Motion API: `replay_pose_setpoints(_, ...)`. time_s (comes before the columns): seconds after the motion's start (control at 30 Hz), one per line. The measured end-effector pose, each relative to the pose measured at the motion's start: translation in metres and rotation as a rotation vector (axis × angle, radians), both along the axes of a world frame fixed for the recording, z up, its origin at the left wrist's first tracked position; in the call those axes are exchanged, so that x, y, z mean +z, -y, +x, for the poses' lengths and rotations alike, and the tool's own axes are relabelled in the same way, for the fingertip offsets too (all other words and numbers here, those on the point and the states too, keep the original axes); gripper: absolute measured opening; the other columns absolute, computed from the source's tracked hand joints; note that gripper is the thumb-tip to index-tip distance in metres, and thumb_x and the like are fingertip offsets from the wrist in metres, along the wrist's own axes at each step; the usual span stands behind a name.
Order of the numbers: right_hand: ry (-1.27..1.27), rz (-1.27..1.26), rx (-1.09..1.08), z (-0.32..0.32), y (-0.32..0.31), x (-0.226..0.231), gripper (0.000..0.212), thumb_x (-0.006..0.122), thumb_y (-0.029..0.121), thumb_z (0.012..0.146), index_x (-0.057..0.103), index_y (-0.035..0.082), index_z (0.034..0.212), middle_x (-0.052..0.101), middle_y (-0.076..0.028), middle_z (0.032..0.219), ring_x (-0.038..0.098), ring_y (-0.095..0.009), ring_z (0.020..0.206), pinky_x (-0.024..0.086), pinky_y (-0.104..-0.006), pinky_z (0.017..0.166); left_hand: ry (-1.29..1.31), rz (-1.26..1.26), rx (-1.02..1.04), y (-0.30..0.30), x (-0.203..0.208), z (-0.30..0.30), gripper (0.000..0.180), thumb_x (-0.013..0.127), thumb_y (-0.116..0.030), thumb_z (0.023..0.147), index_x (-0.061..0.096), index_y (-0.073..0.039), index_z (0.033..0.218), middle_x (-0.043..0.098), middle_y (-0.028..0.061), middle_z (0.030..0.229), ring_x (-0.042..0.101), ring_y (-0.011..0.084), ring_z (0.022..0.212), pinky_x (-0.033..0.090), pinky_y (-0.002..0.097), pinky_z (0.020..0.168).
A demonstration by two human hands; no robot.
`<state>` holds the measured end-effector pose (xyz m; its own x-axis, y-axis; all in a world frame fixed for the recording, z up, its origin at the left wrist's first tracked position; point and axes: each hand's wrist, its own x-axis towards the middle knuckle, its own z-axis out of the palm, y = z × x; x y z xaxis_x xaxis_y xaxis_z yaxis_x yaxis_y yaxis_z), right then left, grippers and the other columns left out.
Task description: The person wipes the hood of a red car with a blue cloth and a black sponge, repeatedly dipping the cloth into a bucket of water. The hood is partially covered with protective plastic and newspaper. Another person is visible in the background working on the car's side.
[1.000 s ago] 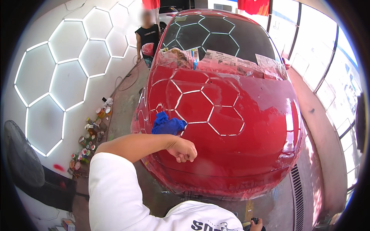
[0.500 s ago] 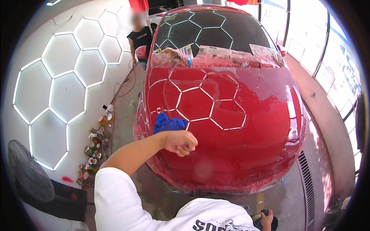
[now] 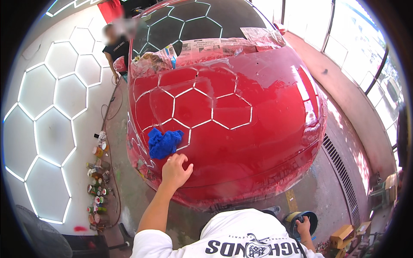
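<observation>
White wall (image 3: 69,96) with glowing hexagonal lights (image 3: 36,137) runs along the left side of the red car (image 3: 266,159), which fills the middle of the room; the car's glossy hood carries bright hexagonal reflections (image 3: 212,108), and pink-stained newspaper (image 3: 206,47) lines the base of its windshield (image 3: 200,32).

On the left front part of the car's hood lies a crumpled blue cloth (image 3: 164,142); the left hand (image 3: 176,172) is over that same corner of the car, nearer its front edge than the cloth; the cloth sits directly ahead of the fingertips and slightly to their left, and whether they touch it cannot be told; the left hand is partly open, fingers loosely bent and thumb apart, with nothing visible in its grasp.

Off the car's front right end, the right hand (image 3: 304,225) is at a dark bucket (image 3: 312,215); its fingers are bent, but what they grasp, if anything, cannot be made out.

Left of the car, cans and jars (image 3: 99,188) crowd the floor by the wall; farther back on that side stands a person (image 3: 115,48) in a dark sleeveless top; right of the car runs a slotted drain grate (image 3: 342,172).
</observation>
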<state>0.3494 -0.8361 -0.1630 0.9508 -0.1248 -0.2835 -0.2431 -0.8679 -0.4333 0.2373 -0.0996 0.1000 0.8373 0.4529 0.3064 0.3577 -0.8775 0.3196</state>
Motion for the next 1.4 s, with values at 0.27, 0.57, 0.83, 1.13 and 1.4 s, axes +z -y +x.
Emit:
replay_pose_setpoints(0.27, 0.051, -0.003, 0.089, 0.032, -0.004, 0.002, 0.045, 0.092, 0.020, 0.088, 0.072, 0.002, 0.124, 0.079, -0.024, 0.112, 0.076, -0.043, 0.107, 0.058, -0.0500, 0.099, 0.379, 0.812, -0.132, -0.024, 0.158, 0.066, 0.023, 0.088, -0.020, 0.085, 0.068, -0.013, 0.096, 0.063, 0.0049, 0.098, 0.066, 0.0264, 0.097, 0.057, 0.0422, 0.084)
replay_pose_setpoints(0.57, 0.086, 0.091, 0.030, 0.038, -0.011, -0.004, 0.044, 0.091, 0.019, 0.089, 0.071, 0.002, 0.124, 0.079, -0.023, 0.109, 0.077, -0.041, 0.104, 0.058, -0.0476, 0.095, 0.347, 1.131, -0.216, -0.025, 0.231, 0.082, 0.016, 0.079, -0.016, 0.087, 0.063, -0.013, 0.086, 0.061, 0.0029, 0.088, 0.067, 0.0212, 0.089, 0.056, 0.0354, 0.074)
replay_pose_setpoints(0.83, 0.119, 0.041, 0.087, 0.018, 0.005, -0.023, 0.042, 0.089, 0.018, 0.090, 0.072, -0.003, 0.122, 0.079, -0.020, 0.105, 0.076, -0.034, 0.100, 0.058, -0.0450, 0.094, -0.170, -1.057, -0.136, -0.094, 0.201, 0.116, 0.023, 0.062, -0.007, 0.097, 0.053, -0.017, 0.079, 0.032, -0.0108, 0.062, 0.029, 0.0045, 0.048, 0.018, 0.0281, 0.044)
replay_pose_setpoints(1.13, 0.067, 0.093, 0.029, -0.005, 0.012, -0.034, 0.039, 0.089, 0.018, 0.091, 0.072, -0.001, 0.120, 0.079, -0.019, 0.105, 0.076, -0.034, 0.097, 0.058, -0.0454, 0.092, -0.150, 0.103, 0.324, -0.078, 0.024, 0.039, 0.084, 0.091, -0.063, 0.084, 0.062, -0.020, 0.150, 0.054, 0.0251, 0.161, 0.055, 0.0466, 0.148, 0.050, 0.0651, 0.113)
replay_pose_setpoints(1.4, -0.124, 0.074, -0.090, -0.042, 0.054, -0.006, 0.047, 0.090, 0.018, 0.091, 0.069, 0.000, 0.129, 0.078, -0.019, 0.113, 0.075, -0.031, 0.104, 0.058, -0.0443, 0.096, 0.050, 0.325, 0.311, -0.133, -0.083, 0.032, 0.089, 0.085, -0.079, 0.079, 0.072, -0.028, 0.151, 0.060, 0.0124, 0.165, 0.049, 0.0466, 0.154, 0.038, 0.0668, 0.126)
